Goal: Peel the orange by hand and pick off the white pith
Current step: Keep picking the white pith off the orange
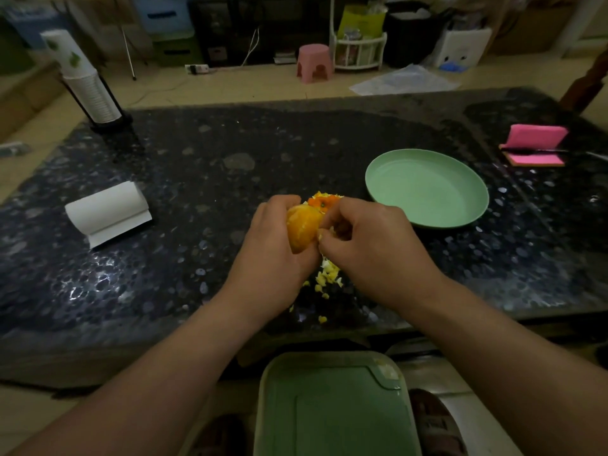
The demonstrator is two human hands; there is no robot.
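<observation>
Dark speckled stone table (204,166); tiled floor (263,83), pink stool (314,62) behind.

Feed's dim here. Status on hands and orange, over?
Left hand grips mostly peeled orange. Right hand pinches pith at its side. Peel scraps on table beneath, nothing blocking.

I see worktop (197,159): black, pale-speckled | orange (301,225): yellow-orange | peel scraps (327,274): yellow and white | plate (427,189): mint green | tray (329,413): pale green | notepad (536,143): pink | stool (314,62): pink | paper roll (105,209): white
</observation>
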